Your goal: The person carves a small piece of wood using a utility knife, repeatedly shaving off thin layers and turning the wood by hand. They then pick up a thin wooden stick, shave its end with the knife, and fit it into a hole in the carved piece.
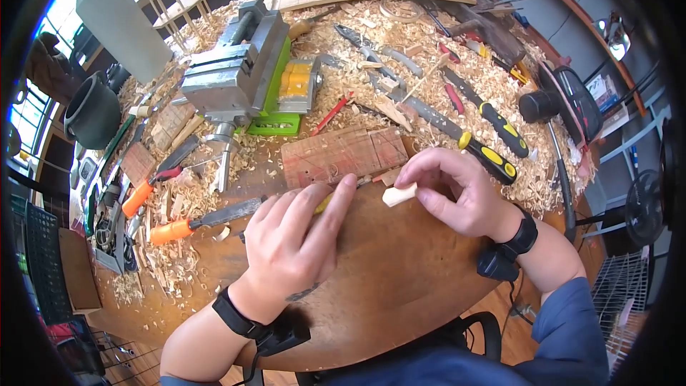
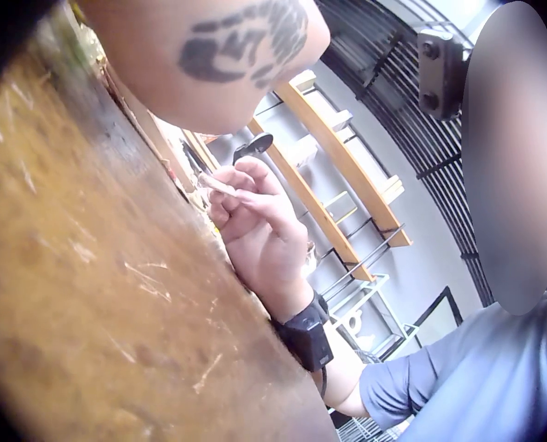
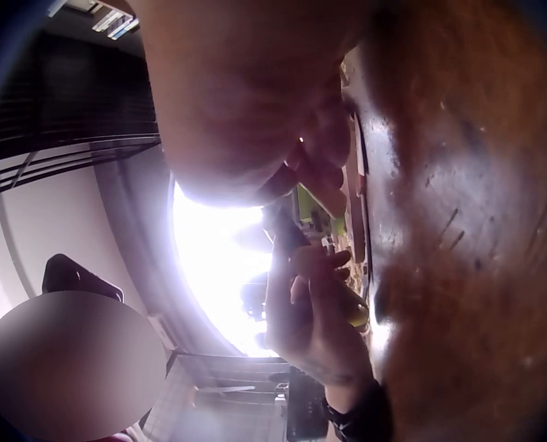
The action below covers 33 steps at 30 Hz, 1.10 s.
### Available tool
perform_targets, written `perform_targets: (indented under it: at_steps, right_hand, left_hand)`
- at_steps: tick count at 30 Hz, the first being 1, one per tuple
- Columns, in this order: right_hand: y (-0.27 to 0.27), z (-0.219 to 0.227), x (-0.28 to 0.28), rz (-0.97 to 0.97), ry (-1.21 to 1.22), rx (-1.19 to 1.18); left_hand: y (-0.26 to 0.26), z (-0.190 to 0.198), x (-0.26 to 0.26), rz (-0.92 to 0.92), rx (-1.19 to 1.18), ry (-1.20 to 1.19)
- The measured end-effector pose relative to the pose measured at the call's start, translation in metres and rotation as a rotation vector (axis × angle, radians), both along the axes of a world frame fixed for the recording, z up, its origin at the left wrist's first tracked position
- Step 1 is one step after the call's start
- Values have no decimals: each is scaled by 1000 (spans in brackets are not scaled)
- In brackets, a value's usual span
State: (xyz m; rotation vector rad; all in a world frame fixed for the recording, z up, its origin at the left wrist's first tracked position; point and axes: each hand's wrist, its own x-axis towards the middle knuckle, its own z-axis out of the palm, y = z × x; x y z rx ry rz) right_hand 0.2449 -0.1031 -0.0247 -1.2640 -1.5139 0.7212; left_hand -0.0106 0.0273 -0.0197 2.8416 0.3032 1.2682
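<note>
Between thumb and fingertips, my right hand [image 1: 457,193] pinches a small pale wood piece [image 1: 399,195] over the table's near part. To its left is my left hand [image 1: 293,236], back upward, around a yellow-handled tool [image 1: 324,204] that is mostly hidden under the fingers. In the right wrist view, the yellow handle [image 3: 357,310] shows beside the left hand [image 3: 319,318]. The left wrist view has the right hand [image 2: 264,235] with the fingertips together at the wood piece [image 2: 220,186]. A reddish wooden block [image 1: 329,157] lies just beyond both hands.
A metal vise [image 1: 229,78] on a green base stands at the back left. Orange-handled chisels [image 1: 171,232] lie at left, yellow-and-black-handled files [image 1: 489,161] at right. Wood shavings [image 1: 343,50] cover the far part of the wooden table [image 1: 400,279].
</note>
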Motion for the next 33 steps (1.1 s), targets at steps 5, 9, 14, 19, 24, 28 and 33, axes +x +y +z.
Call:
perform_targets:
  at_steps: [5, 9, 14, 19, 24, 28, 33]
  right_hand:
    - [-1, 13, -3, 5, -240, 6]
    - [-1, 8, 1, -57, -230, 70]
    - [2, 7, 7, -85, -297, 110]
    - [2, 9, 11, -115, -231, 95]
    - [8, 13, 16, 113, -296, 34]
    - [10, 17, 14, 221, -326, 9]
    - [10, 22, 17, 327, -488, -6]
  left_hand:
    - [-4, 3, -2, -6, 1, 86]
    - [-9, 1, -3, 4, -108, 128]
    - [-7, -3, -1, -36, -123, 83]
    - [-10, 1, -1, -37, -145, 138]
    - [-10, 0, -2, -39, -109, 177]
    - [-11, 7, -2, -22, -104, 242]
    - [-8, -2, -2, -18, -71, 253]
